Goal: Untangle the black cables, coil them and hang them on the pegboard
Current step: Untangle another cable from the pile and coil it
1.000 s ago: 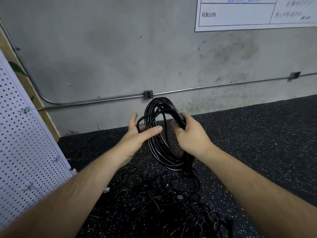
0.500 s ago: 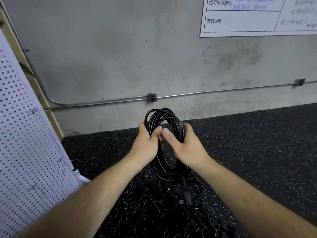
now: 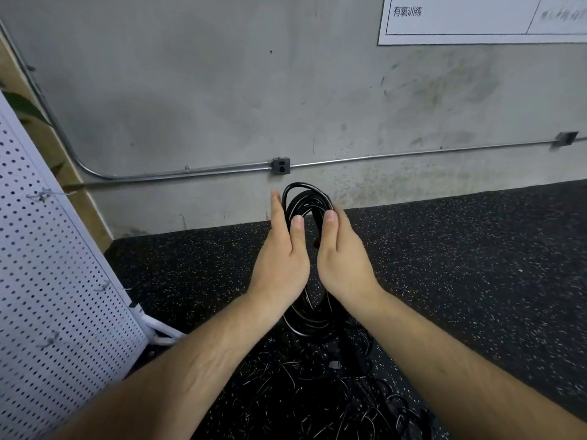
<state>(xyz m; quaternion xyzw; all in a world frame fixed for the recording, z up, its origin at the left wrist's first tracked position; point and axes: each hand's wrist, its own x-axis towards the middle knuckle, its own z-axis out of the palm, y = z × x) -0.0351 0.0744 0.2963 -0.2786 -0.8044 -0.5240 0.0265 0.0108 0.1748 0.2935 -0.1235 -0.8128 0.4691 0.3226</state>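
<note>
At 6 o'clock, nearest to us, a heap of tangled black cables lies on the speckled black rubber floor. Both our forearms reach forward over this heap.

Beyond it, at the centre of the view, we hold a coil of black cable upright between the two hands. Its lower loops hang below the wrists, just above the heap.

The left hand lies against the coil's 9 o'clock side. Its grip is flat, with fingers and thumb straight and curled round nothing.

The right hand lies against the coil's 3 o'clock side, thumb straight along the strands. Its fingers are hidden behind the hand, so we cannot tell whether that grip closes round the coil.

At 9 o'clock stands the white pegboard, with wire hooks on its face, well apart from the coil.

Farthest, at 12 o'clock, the grey concrete wall carries a metal conduit. A junction box on the conduit shows just above the coil's top. At 1 o'clock a white chart is fixed to the wall.
</note>
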